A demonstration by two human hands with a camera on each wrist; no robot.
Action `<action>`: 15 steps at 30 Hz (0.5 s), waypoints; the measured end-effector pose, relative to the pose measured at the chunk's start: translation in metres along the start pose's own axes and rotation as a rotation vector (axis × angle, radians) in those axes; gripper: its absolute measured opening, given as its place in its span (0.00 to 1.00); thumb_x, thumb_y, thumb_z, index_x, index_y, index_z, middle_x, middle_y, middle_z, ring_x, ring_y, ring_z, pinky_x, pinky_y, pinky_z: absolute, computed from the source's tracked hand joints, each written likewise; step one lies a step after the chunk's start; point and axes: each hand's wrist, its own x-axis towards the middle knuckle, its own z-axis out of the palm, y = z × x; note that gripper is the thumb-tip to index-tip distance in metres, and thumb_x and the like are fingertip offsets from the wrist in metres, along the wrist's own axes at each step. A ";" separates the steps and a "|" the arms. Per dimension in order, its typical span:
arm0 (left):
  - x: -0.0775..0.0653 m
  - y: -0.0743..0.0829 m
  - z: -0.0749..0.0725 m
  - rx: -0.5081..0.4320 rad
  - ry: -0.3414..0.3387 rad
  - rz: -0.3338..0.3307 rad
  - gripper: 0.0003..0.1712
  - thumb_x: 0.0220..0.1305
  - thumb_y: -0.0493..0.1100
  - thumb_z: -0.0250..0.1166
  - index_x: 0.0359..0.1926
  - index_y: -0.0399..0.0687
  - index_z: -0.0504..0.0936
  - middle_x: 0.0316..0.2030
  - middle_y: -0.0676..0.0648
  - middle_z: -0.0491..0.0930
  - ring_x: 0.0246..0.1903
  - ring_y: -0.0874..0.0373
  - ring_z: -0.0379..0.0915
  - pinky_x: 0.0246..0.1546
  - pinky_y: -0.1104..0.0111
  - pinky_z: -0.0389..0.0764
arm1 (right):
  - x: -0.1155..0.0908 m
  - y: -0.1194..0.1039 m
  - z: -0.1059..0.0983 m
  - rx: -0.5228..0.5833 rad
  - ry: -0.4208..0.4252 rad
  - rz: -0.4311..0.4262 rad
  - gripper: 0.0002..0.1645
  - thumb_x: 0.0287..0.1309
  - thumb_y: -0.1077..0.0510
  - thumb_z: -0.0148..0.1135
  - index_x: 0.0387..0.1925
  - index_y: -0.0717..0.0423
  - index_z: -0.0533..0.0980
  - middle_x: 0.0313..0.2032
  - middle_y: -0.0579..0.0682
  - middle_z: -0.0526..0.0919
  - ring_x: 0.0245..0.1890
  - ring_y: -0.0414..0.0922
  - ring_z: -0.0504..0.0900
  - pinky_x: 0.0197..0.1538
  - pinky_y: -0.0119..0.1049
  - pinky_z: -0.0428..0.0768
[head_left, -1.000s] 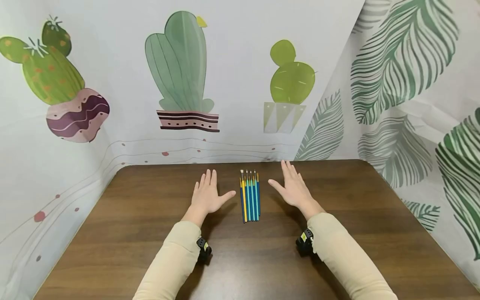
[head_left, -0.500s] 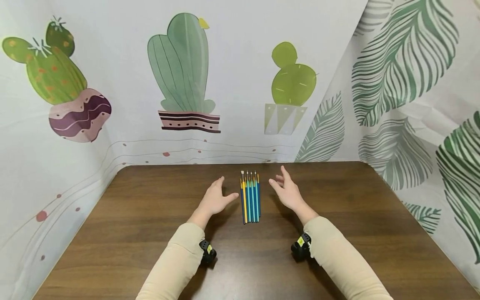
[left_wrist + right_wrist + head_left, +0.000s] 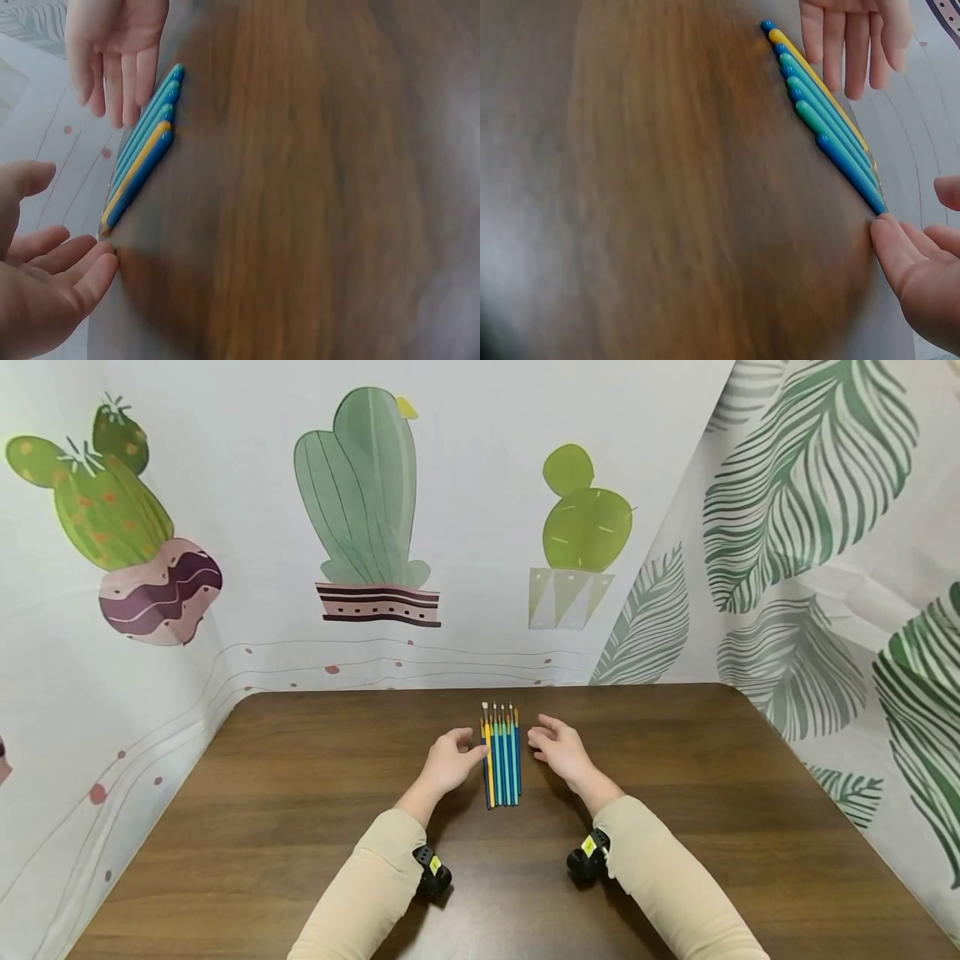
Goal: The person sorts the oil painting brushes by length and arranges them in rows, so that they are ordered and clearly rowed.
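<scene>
Several paintbrushes lie side by side in a flat row on the table, bristles toward the wall. Their handles are blue, teal and one yellow, as the right wrist view shows on the paintbrush handles. Close against the row's left side is my left hand, its thumb over the edge of the row in the head view; whether it touches cannot be told. My right hand hovers just right of the row, apart from it, fingers loosely bent. Neither hand holds anything.
The brown wooden table stretches around the brushes on all sides. Behind it hangs a white cloth printed with cacti and leaves. Each wrist carries a small black camera, the left camera and the right camera.
Both hands have moved inward toward the paintbrushes, and their fingers have gone from spread and straight to loosely bent. The brushes have stayed in place.
</scene>
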 end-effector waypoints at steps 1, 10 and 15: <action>0.000 0.000 0.002 -0.025 0.003 -0.006 0.31 0.62 0.46 0.62 0.61 0.32 0.69 0.57 0.35 0.74 0.56 0.42 0.72 0.54 0.54 0.76 | 0.000 0.000 0.002 0.020 -0.001 0.012 0.32 0.68 0.60 0.49 0.69 0.67 0.55 0.61 0.68 0.70 0.58 0.59 0.74 0.57 0.48 0.76; 0.002 0.002 0.018 -0.252 0.054 -0.098 0.23 0.64 0.38 0.58 0.58 0.29 0.72 0.52 0.33 0.77 0.52 0.44 0.75 0.52 0.57 0.78 | 0.001 -0.001 0.017 0.020 0.076 0.067 0.24 0.62 0.64 0.55 0.59 0.71 0.68 0.52 0.67 0.77 0.50 0.53 0.80 0.50 0.42 0.81; 0.005 0.000 0.022 -0.393 0.093 -0.183 0.19 0.67 0.35 0.52 0.56 0.28 0.72 0.50 0.32 0.77 0.47 0.48 0.77 0.49 0.59 0.80 | 0.001 0.002 0.023 -0.062 0.141 0.046 0.23 0.54 0.64 0.64 0.52 0.70 0.75 0.47 0.64 0.81 0.45 0.49 0.81 0.47 0.40 0.83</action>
